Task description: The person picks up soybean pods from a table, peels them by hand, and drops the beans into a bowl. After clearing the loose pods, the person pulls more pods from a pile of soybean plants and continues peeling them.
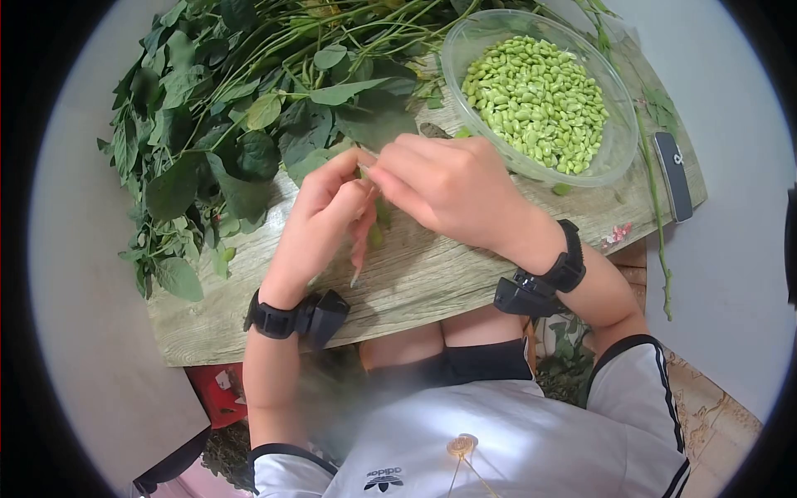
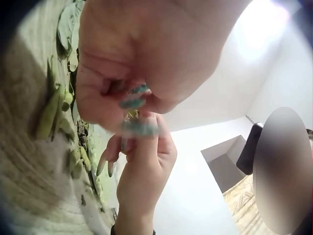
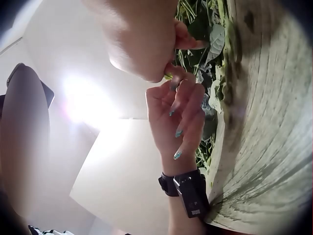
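Observation:
Both hands meet over the wooden board (image 1: 432, 274), just in front of the heap of leafy soybean stalks (image 1: 241, 108). My left hand (image 1: 328, 212) and right hand (image 1: 440, 183) pinch one small green pod (image 1: 365, 172) between their fingertips. In the right wrist view a bit of the pod (image 3: 168, 76) shows where the fingers meet. A clear bowl (image 1: 618, 141) of shelled green beans (image 1: 535, 100) stands at the back right, close behind my right hand. Empty pods (image 2: 51, 110) lie on the board under the hands.
A dark phone (image 1: 672, 174) lies at the board's right edge, with a long bare stalk (image 1: 656, 207) hanging beside it. The board rests on my knees. A red object (image 1: 220, 390) and more greenery sit on the floor below.

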A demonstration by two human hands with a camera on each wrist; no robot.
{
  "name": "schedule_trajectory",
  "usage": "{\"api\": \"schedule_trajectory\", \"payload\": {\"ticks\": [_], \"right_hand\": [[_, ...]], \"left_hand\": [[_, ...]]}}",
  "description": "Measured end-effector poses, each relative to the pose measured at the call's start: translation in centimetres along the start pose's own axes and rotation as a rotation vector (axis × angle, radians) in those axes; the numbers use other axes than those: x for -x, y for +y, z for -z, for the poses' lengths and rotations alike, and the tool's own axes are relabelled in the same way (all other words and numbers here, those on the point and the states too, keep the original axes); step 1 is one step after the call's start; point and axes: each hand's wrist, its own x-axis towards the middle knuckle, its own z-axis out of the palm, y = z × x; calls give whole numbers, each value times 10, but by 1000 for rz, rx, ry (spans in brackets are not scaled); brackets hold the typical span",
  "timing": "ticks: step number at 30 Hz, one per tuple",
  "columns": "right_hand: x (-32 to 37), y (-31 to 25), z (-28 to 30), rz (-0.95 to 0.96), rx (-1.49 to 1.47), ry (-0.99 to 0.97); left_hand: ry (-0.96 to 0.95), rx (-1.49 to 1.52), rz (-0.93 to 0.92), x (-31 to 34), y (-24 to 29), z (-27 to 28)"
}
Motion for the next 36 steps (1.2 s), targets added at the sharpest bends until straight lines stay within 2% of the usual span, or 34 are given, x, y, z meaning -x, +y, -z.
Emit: {"api": "schedule_trajectory", "payload": {"ticks": [3,6,8,12,14,18,20,27,29,33,35,36], "right_hand": [[2,1,-3,28,6,-8],[2,-1,-4,11,-28,-3],[0,-5,1,-82,-93,10],[-1,-3,4,-171,-193,7],[-2,-3,5,-193,-212,25],[-3,-3,6,-178,-192,14],[-2,-4,7,-175,-194,3],[-1,-5,6,-139,-173,-34],[-1,-5,5,-106,-193,-25],[0,-3,5,-123,-181,-2],[-1,-3,7,-131,-175,-5],[-1,-3,8,-131,-175,-1]], "left_hand": [[-32,-93,42,1,-4,0],[26,-86,92,2,-3,-6],[35,14,83,2,-1,-4],[-24,-91,0,-2,-4,8],[-72,195,130,-2,1,9],[-80,313,143,-2,2,7],[8,42,16,0,-4,5],[-50,-186,-50,-2,-8,10],[-87,-23,62,-3,-6,12],[-82,187,155,-5,-3,13],[-196,446,213,-9,-7,18],[-197,442,213,-9,-8,19]]}}
